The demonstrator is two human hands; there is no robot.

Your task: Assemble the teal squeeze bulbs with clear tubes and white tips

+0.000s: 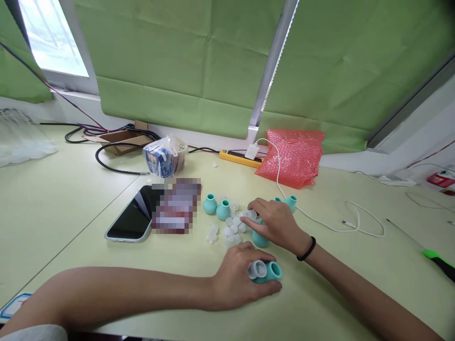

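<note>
My left hand (pixel 236 277), near the front of the table, is closed around a small teal bulb-shaped piece (pixel 274 271) with an open neck. A translucent plastic ring-like piece (pixel 259 269) sits in the same grip, beside the teal neck. Above a pile of translucent plastic caps (pixel 232 228) is my right hand (pixel 279 222), thumb and index finger apart at the pile's right side. Under that hand, a teal bulb (pixel 260 239) is partly hidden. Two more teal bulbs, one left (pixel 210 204) and one right (pixel 223 210), stand upright behind the pile. Another teal neck (pixel 291 202) shows behind my right hand.
A phone (pixel 130 215) and a blurred-out reddish item (pixel 177 207) lie to the left. Behind are a plastic-wrapped bundle (pixel 165 157), a yellow power strip (pixel 240 158) and pink bubble wrap (pixel 293 158). A white cable (pixel 320 224) and a green-handled screwdriver (pixel 439 263) lie right.
</note>
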